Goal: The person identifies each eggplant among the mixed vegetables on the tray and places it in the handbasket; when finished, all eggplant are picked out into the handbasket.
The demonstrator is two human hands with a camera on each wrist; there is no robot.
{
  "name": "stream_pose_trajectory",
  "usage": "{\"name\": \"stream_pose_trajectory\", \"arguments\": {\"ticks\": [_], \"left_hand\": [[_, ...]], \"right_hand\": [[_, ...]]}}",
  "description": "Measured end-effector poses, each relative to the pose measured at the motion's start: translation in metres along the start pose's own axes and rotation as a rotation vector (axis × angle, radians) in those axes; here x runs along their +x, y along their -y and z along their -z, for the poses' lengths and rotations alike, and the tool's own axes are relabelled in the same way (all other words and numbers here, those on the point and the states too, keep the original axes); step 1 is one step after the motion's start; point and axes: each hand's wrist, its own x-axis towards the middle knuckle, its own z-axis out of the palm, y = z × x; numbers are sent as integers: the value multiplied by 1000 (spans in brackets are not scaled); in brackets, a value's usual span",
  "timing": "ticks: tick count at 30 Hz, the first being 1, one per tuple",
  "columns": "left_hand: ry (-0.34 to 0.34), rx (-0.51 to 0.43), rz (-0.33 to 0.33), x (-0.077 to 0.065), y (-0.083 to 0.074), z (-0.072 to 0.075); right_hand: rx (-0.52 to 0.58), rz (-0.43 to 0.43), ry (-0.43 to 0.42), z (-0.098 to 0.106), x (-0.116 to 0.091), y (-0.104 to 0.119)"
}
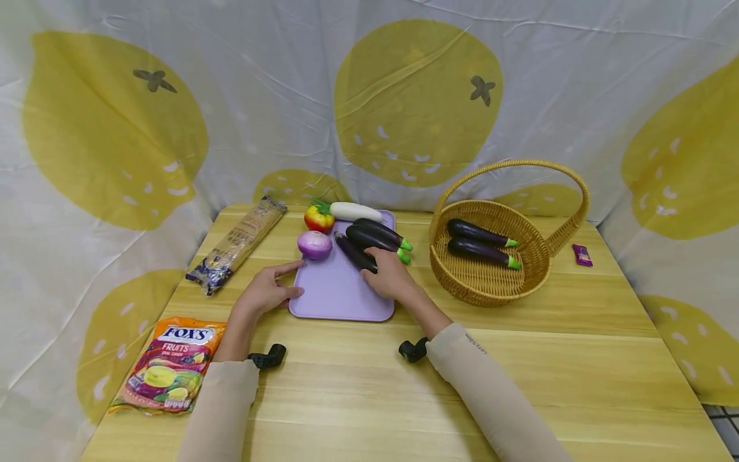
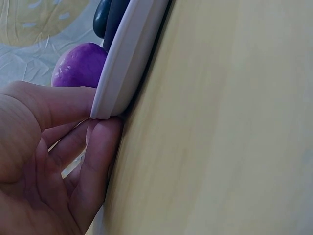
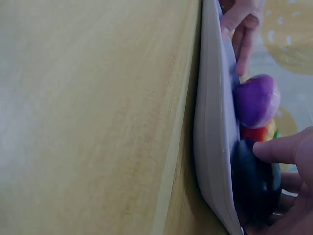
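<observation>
A lilac tray (image 1: 340,298) lies on the table with a purple onion (image 1: 314,245), a red-and-yellow bell pepper (image 1: 319,219), a white radish (image 1: 355,212) and several dark eggplants. My left hand (image 1: 261,294) pinches the tray's left edge; in the left wrist view its thumb lies over the rim and other fingers are beneath it. With my right hand (image 1: 394,277) I grip the nearest eggplant (image 1: 352,252) over the tray's right half. The right wrist view shows the thumb on this eggplant (image 3: 254,181) and fingers around its far side. Two other eggplants (image 1: 382,231) lie just behind it.
A wicker basket (image 1: 491,296) with a tall handle stands right of the tray, holding two eggplants (image 1: 482,251). A small purple packet (image 1: 582,255) lies beyond it. At left are a long clear packet (image 1: 239,244) and a candy bag (image 1: 167,366). Lemon-print cloth hangs behind.
</observation>
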Motion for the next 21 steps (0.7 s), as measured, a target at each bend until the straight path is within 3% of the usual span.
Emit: {"name": "stream_pose_trajectory", "arguments": {"ticks": [12,21], "left_hand": [[-3,-1,10,1,1,0],[1,10,0,0,-1,0]], "right_hand": [[20,-9,-4,4,-9,3],[40,33,-37,24,-22,10]]}}
